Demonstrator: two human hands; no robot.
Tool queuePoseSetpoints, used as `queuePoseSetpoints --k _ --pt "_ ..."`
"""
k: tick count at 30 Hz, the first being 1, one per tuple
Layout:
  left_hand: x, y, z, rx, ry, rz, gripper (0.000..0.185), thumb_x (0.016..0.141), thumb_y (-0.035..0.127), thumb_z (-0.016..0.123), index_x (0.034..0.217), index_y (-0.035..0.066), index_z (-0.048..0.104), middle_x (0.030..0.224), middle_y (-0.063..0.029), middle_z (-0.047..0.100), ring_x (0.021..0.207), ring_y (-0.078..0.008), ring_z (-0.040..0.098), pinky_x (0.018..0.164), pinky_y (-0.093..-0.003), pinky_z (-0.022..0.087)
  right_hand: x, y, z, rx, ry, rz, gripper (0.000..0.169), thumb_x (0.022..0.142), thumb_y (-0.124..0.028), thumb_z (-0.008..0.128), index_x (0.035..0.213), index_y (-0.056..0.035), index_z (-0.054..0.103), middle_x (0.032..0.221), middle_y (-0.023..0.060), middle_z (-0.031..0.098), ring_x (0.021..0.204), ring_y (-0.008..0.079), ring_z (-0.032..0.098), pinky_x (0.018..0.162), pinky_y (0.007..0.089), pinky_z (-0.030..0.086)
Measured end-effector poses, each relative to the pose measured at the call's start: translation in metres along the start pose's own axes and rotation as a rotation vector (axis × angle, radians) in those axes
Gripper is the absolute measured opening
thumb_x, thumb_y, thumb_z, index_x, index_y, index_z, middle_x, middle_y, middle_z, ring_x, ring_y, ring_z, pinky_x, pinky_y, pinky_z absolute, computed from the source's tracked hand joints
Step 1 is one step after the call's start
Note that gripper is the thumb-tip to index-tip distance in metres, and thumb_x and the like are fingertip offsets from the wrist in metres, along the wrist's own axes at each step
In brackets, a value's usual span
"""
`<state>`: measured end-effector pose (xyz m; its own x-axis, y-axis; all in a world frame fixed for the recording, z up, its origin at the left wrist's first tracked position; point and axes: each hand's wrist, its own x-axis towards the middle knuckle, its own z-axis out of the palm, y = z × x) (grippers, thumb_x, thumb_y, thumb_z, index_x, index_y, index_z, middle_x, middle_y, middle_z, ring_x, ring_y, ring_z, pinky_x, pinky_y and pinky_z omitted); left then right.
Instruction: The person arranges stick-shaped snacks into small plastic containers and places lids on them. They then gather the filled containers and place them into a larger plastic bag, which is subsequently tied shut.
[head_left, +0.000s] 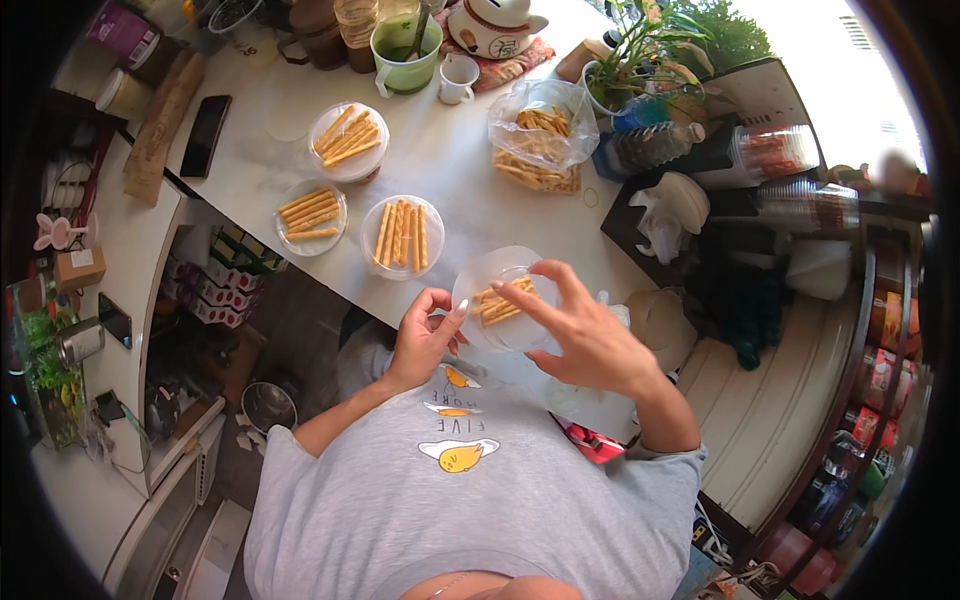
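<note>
My left hand (429, 337) pinches the near left edge of a clear round plastic container (517, 341) with its thumb on top. Short golden breadsticks (506, 301) lie in a group in this container, and a pale translucent disc (471, 276) shows around them. Over its right side is my right hand (592, 337), fingers spread and index fingertip above the sticks; contact is hard to tell. Further left stand a round container with upright-lying sticks (403, 262), a smaller one (311, 244) by the table edge, and one behind (349, 169), each bearing several sticks.
An open plastic bag of breadsticks (541, 150) stands at the back right. Behind are a green measuring jug (405, 64), a small white cup (457, 79) and a lucky-cat figure (495, 30). A phone (205, 135) lies left; a plastic bottle (652, 146) and stacked clear cups (806, 202) are right.
</note>
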<state>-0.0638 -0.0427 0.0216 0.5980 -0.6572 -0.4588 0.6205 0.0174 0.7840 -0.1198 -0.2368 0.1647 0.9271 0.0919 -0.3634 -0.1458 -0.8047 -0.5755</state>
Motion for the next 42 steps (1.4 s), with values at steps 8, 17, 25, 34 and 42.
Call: queuePoseSetpoints --k 8,17,25,34,42 --pt "0.005 0.003 -0.004 0.021 -0.043 -0.019 0.018 0.092 0.021 0.054 0.092 0.003 0.053 0.079 -0.0022 0.058 0.067 -0.0075 0.057 0.052 -0.0211 0.046 0.016 0.011 0.039 -0.117 0.045 -0.041 0.082 0.060 0.000 0.074 0.132 -0.0139 0.037 0.130 0.0245 0.032 0.121 0.0417 0.037 0.082 0.0408 0.053" --pt "0.010 -0.004 -0.003 -0.026 -0.063 -0.010 0.021 0.091 0.020 0.056 0.097 0.001 0.055 0.083 -0.0033 0.059 0.073 -0.0081 0.056 0.061 -0.0239 0.051 0.027 0.007 0.063 -0.313 0.082 -0.004 0.091 0.052 0.000 0.079 0.131 -0.0100 0.035 0.129 0.0244 0.032 0.118 0.0425 0.038 0.079 0.0414 0.053" --pt "0.013 -0.009 0.003 -0.005 -0.030 -0.044 0.019 0.088 0.018 0.060 0.093 0.001 0.053 0.082 -0.0047 0.057 0.074 -0.0094 0.056 0.060 -0.0243 0.052 0.036 0.003 0.071 -0.321 0.062 0.072 0.091 0.050 -0.004 0.081 0.130 -0.0085 0.037 0.127 0.0235 0.034 0.112 0.0422 0.041 0.070 0.0448 0.053" --pt "0.027 0.008 -0.008 -0.170 -0.176 -0.319 0.011 0.086 0.015 0.057 0.089 0.008 0.049 0.088 -0.0027 0.052 0.084 -0.0137 0.054 0.075 -0.0358 0.051 0.047 -0.008 0.071 -0.240 -0.017 0.225 0.091 0.050 -0.017 0.085 0.129 -0.0112 0.040 0.129 0.0187 0.034 0.117 0.0391 0.037 0.079 0.0520 0.048" --pt "0.037 -0.029 -0.004 -0.302 -0.105 0.010 0.014 0.088 0.011 0.057 0.091 0.012 0.043 0.093 -0.0008 0.049 0.091 -0.0141 0.053 0.082 -0.0379 0.050 -0.020 0.110 -0.029 -0.044 1.214 0.152 0.038 0.071 -0.014 0.074 0.104 -0.0019 0.060 0.098 0.0144 0.061 0.094 0.0256 0.059 0.084 0.0340 0.046"
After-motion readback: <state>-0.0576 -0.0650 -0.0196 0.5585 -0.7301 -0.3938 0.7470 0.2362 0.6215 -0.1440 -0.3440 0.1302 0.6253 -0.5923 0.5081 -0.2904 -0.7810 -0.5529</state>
